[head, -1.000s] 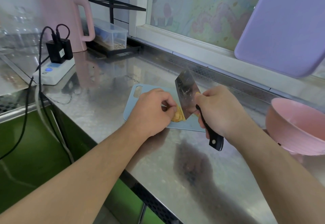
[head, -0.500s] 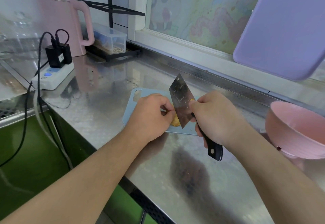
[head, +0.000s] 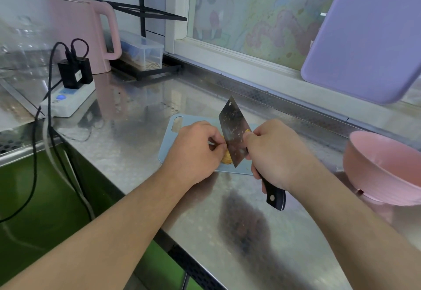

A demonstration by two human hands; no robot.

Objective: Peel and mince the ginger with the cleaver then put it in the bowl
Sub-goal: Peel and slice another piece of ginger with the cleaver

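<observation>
On the steel worktop (head: 141, 112), a pink kettle (head: 79, 32) stands at the back left beside a clear lidded plastic box (head: 145, 54), with a white power strip (head: 68, 100) carrying black plugs (head: 75, 72) in front, and a lilac board (head: 369, 34) leaning at the window.

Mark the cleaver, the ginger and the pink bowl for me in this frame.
cleaver (head: 233, 130): head view, on the flat of the steel blade.
ginger (head: 226, 159): head view, on the yellow piece showing below the left hand's fingers.
pink bowl (head: 373, 171): head view, on its outer wall.
</observation>
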